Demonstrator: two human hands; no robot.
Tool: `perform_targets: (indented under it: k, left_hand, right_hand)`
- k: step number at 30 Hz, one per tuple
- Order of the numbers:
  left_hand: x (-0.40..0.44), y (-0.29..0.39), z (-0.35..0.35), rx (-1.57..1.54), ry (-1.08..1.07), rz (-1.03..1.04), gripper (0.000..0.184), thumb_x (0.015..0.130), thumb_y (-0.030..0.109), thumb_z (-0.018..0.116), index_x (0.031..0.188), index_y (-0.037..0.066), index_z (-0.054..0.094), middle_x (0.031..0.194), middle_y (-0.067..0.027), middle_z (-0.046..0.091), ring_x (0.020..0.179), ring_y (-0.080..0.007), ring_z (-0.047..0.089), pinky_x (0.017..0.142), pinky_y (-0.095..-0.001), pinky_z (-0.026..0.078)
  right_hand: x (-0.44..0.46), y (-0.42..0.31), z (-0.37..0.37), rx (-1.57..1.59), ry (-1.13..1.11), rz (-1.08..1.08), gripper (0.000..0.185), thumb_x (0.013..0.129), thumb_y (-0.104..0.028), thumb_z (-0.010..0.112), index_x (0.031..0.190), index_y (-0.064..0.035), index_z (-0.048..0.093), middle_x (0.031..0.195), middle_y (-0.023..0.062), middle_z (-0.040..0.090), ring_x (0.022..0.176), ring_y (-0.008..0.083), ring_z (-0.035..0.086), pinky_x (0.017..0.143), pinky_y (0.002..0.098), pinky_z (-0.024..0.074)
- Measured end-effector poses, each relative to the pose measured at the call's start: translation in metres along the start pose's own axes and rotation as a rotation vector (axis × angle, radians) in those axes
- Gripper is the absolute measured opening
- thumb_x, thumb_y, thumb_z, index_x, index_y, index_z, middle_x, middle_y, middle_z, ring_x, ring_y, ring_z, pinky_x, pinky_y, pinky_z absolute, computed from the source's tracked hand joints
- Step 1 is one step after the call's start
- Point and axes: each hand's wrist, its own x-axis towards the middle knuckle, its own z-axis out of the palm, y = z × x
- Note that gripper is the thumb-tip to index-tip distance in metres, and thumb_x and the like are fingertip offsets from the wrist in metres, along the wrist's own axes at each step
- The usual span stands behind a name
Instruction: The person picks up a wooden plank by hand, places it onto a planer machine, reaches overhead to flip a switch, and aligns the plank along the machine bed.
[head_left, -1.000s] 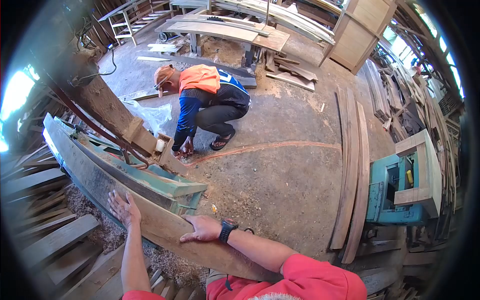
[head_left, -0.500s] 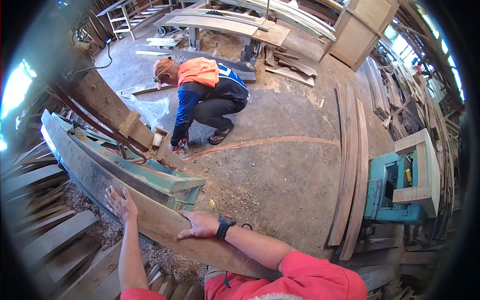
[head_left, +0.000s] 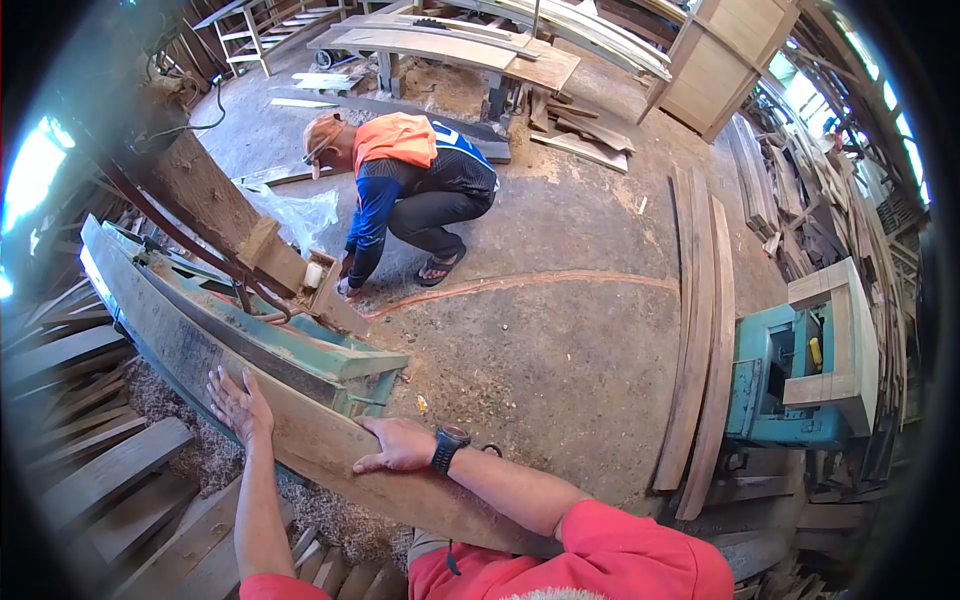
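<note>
A long wooden board [head_left: 310,432] lies on edge along a green machine [head_left: 350,362], running from the far left down to my body. My left hand [head_left: 240,405] rests flat against the board's near face with its fingers spread. Further down the board, my right hand [head_left: 398,443], below a black wristwatch, lies over the top edge, with the thumb apart on the near face and the other fingers partly hidden behind. Neither hand is closed around the board.
A co-worker [head_left: 415,185] squats beyond the machine, one hand near the floor beside a wooden post [head_left: 215,205]. Long planks [head_left: 690,340] lie at right, beside another green machine [head_left: 770,370]. Loose boards [head_left: 115,475] and shavings are at lower left. A workbench [head_left: 440,50] stands behind.
The board and my two hands have shifted slightly left in view. The co-worker's hands have moved slightly left and lower, close to the post's base.
</note>
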Motion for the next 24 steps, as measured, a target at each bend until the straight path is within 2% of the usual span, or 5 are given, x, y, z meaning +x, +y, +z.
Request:
perform_targets:
  k: [14, 16, 19, 21, 24]
  left_hand:
    - [0.0, 0.002, -0.006, -0.003, -0.007, -0.01, 0.073, 0.116, 0.056, 0.042, 0.172, 0.01, 0.034, 0.182, -0.015, 0.027, 0.169, -0.0355, 0.021, 0.135, -0.0607, 0.017]
    - [-0.001, 0.004, -0.007, -0.007, -0.036, -0.016, 0.072, 0.116, 0.055, 0.043, 0.172, 0.01, 0.034, 0.182, -0.0151, 0.026, 0.169, -0.036, 0.02, 0.135, -0.0609, 0.017]
    - [-0.002, 0.002, -0.005, -0.052, -0.01, -0.011, 0.072, 0.116, 0.054, 0.044, 0.172, 0.01, 0.034, 0.183, -0.0154, 0.025, 0.169, -0.0367, 0.02, 0.135, -0.0612, 0.016]
    - [-0.004, -0.001, -0.008, -0.04, -0.025, -0.006, 0.072, 0.116, 0.054, 0.044, 0.172, 0.01, 0.034, 0.183, -0.0154, 0.025, 0.169, -0.0367, 0.02, 0.135, -0.0613, 0.016]
    - [-0.004, 0.007, -0.01, -0.039, -0.033, -0.014, 0.072, 0.115, 0.053, 0.045, 0.172, 0.01, 0.033, 0.183, -0.0153, 0.025, 0.17, -0.0361, 0.019, 0.135, -0.0612, 0.015]
  right_hand:
    - [0.0, 0.001, 0.006, -0.03, -0.012, 0.018, 0.109, 0.087, -0.068, 0.083, 0.164, -0.0021, 0.044, 0.147, 0.0311, 0.066, 0.133, 0.0464, 0.066, 0.112, 0.0524, 0.0521]
    - [-0.005, 0.002, 0.01, -0.153, 0.128, -0.013, 0.11, 0.085, -0.072, 0.082, 0.165, -0.0066, 0.043, 0.148, 0.0284, 0.066, 0.131, 0.0467, 0.067, 0.108, 0.0542, 0.0547]
    - [-0.029, 0.006, -0.003, -0.227, 0.202, -0.016, 0.109, 0.089, -0.075, 0.076, 0.168, -0.009, 0.039, 0.152, 0.0262, 0.064, 0.131, 0.0465, 0.066, 0.108, 0.0532, 0.0554]
    - [-0.063, 0.021, -0.013, -0.185, 0.295, -0.071, 0.101, 0.094, -0.074, 0.072, 0.167, -0.0101, 0.042, 0.151, 0.0234, 0.065, 0.13, 0.045, 0.067, 0.108, 0.0517, 0.0564]
    - [-0.122, 0.031, -0.044, -0.15, 0.346, 0.079, 0.091, 0.099, -0.071, 0.068, 0.162, -0.0082, 0.051, 0.149, 0.0207, 0.068, 0.126, 0.0405, 0.07, 0.107, 0.0471, 0.0571]
